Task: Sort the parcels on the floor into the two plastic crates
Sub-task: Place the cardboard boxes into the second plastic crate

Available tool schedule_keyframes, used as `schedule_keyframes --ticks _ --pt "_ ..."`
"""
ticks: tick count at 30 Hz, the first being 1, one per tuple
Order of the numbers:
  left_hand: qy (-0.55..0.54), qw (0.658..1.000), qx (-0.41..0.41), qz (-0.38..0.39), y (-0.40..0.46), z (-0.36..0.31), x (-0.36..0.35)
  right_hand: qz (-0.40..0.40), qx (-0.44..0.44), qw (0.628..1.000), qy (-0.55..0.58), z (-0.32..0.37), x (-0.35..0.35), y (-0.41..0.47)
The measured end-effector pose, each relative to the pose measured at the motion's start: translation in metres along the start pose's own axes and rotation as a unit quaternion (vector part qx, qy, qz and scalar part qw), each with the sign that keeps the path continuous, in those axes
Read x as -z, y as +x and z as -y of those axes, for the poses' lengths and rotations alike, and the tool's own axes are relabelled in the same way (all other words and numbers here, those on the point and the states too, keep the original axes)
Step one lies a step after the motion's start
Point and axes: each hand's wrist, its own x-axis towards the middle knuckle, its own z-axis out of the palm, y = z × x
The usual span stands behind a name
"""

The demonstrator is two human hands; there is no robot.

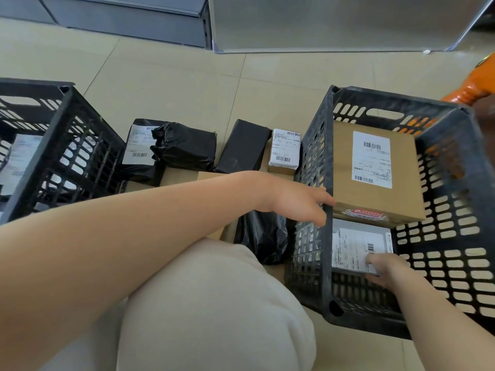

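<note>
Right hand [385, 269] inside right crate [325, 263], fingers pinching white-labelled parcel [356, 247]. Left hand [297, 202] loosely spread, empty, at crate rim; black parcel [263, 236] directly beneath, nearest floor pick.

Parcel depot floor, labelled parcels [284, 151], black crates [442, 215], grey shelving [120, 20]

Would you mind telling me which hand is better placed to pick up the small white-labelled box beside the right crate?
Probably the left hand: it hovers nearer the small box, while the right hand is inside the crate.
</note>
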Motion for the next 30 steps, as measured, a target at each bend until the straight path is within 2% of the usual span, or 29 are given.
schedule_keyframes --ticks 3,6,11,18,20,25,30 --pt "-0.006 1.0 0.001 -0.002 0.001 0.0 0.0 0.001 -0.035 0.999 0.023 0.01 -0.006 -0.022" --pt "-0.021 1.0 0.006 -0.005 0.002 0.001 0.0 0.034 -0.05 0.992 0.107 0.017 -0.018 -0.046" --pt "-0.062 0.998 0.014 -0.03 0.001 0.003 0.001 0.112 -0.104 0.979 0.134 0.014 -0.044 -0.059" --pt "-0.061 0.997 0.016 -0.053 -0.002 0.003 0.001 0.139 -0.06 0.977 0.148 0.012 -0.067 -0.061" --pt "-0.061 0.997 0.012 -0.056 -0.003 0.003 0.002 0.121 -0.051 0.98 0.147 0.015 -0.061 -0.06" --pt "-0.071 0.995 0.004 -0.064 -0.003 0.006 0.004 0.111 -0.008 0.991 0.071 0.019 -0.056 -0.069" --pt "-0.083 0.993 0.004 -0.078 -0.003 0.013 0.007 0.119 -0.039 0.992 -0.014 0.01 -0.059 -0.072"
